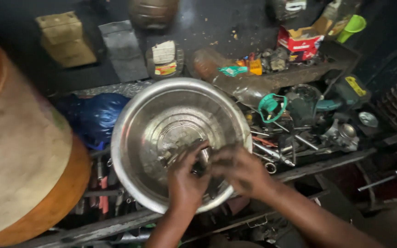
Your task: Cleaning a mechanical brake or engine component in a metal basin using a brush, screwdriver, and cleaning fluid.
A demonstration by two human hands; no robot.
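Observation:
A wide shiny metal bowl [161, 110] sits on a cluttered tool tray. Both my hands are inside its near part. My left hand [185, 177] and my right hand [240, 169] close together around a small dark metal part [202, 160] held between the fingers. The part is mostly hidden by the fingers, so its shape is unclear. The bowl's bottom looks wet and greasy.
Left of the bowl stands a large round tan and orange drum [19, 151] and a blue plastic bag [95, 115]. Right of it lie a plastic bottle [235, 82], a green handled tool [272, 108] and several spanners and metal parts [327, 128]. Cardboard boxes [65, 39] sit behind.

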